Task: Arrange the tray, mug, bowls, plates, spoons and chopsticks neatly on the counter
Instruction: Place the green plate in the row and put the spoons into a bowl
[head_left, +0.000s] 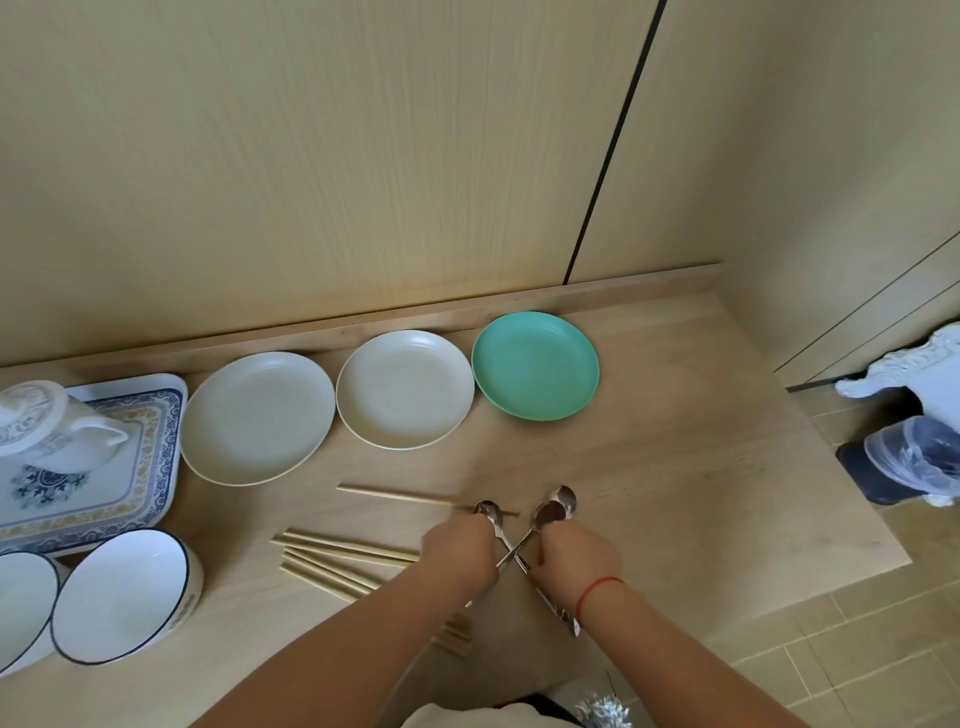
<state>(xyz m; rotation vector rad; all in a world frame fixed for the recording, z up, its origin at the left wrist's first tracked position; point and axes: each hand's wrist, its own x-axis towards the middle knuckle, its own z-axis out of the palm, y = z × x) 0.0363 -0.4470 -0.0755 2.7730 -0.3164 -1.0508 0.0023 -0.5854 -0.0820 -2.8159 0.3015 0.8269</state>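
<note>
Over the counter's front middle, my left hand (460, 551) and my right hand (576, 558) each grip metal spoons (553, 509) whose handles cross between them. One spoon bowl (491, 512) sticks out by my left fingers, and two lie by my right. Several wooden chopsticks (337, 558) lie loose to the left of my hands, and a single one (410, 498) lies farther back. A white plate (257, 418), a cream plate (405, 389) and a green plate (535, 366) stand in a row along the back. At the left, a lidded white mug (52, 426) sits on the blue-patterned tray (156, 415). Two blue-rimmed white bowls (122, 595) stand in front of it.
A pale wood wall panel rises behind the counter (701, 441), whose right edge drops to a tiled floor. On the floor at the right stand a bin lined with a plastic bag (914, 457) and a white ornate object (909, 364).
</note>
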